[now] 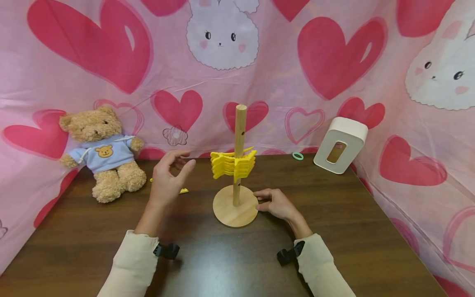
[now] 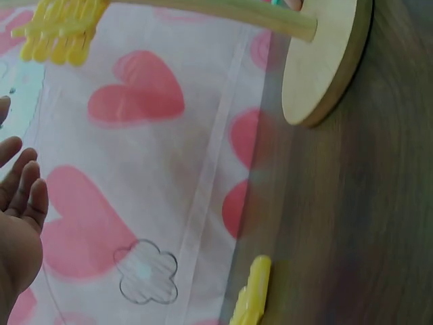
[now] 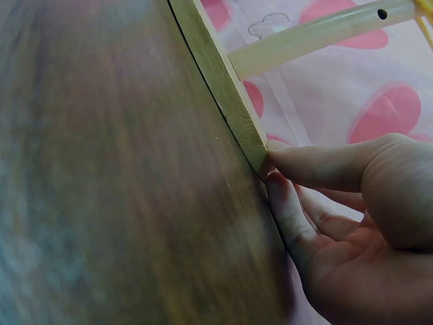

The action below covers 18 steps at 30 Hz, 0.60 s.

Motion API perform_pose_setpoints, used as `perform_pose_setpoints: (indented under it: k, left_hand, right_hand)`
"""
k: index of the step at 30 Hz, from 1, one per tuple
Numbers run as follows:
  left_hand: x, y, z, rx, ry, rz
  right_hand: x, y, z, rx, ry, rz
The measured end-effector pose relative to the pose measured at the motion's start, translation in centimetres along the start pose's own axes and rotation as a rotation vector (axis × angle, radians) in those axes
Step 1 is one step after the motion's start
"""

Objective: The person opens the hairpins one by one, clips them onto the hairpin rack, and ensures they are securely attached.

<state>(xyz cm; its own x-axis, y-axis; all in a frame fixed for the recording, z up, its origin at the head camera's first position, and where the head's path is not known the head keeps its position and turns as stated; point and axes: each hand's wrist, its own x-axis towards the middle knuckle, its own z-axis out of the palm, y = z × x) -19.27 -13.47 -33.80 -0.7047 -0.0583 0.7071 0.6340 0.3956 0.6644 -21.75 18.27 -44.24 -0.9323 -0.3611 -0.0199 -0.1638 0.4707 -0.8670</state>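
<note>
A round wooden base (image 1: 230, 216) with an upright wooden post (image 1: 240, 123) stands on the table. Several yellow plastic pieces (image 1: 224, 165) are stacked around the post, partway up. My right hand (image 1: 276, 204) pinches the right rim of the base, thumb and finger at its edge (image 3: 254, 139) in the right wrist view. Left of the post, my left hand (image 1: 168, 177) is raised with fingers loosely bent and nothing in them. Behind that hand another yellow piece (image 1: 184, 191) lies on the table, partly hidden; it also shows low in the left wrist view (image 2: 252, 294).
A teddy bear (image 1: 107, 156) in a blue hoodie sits at the back left of the brown table (image 1: 222, 264). At the back right are a green ring (image 1: 297, 156) and a white box (image 1: 350, 123) with a slot. Pink heart-printed cloth (image 1: 215, 86) hangs behind.
</note>
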Motion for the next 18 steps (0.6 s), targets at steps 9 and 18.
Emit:
perform_pose_setpoints:
  k: [9, 18]
  left_hand:
    - [-0.1, -1.8, -2.3, 0.063, -0.018, -0.087]
    - [-0.7, -6.0, -4.9, 0.133, -0.066, -0.218]
  right_hand:
    - [0.0, -0.1, 0.1, 0.009, 0.003, 0.004]
    - [0.0, 0.0, 0.1, 0.012, -0.002, 0.008]
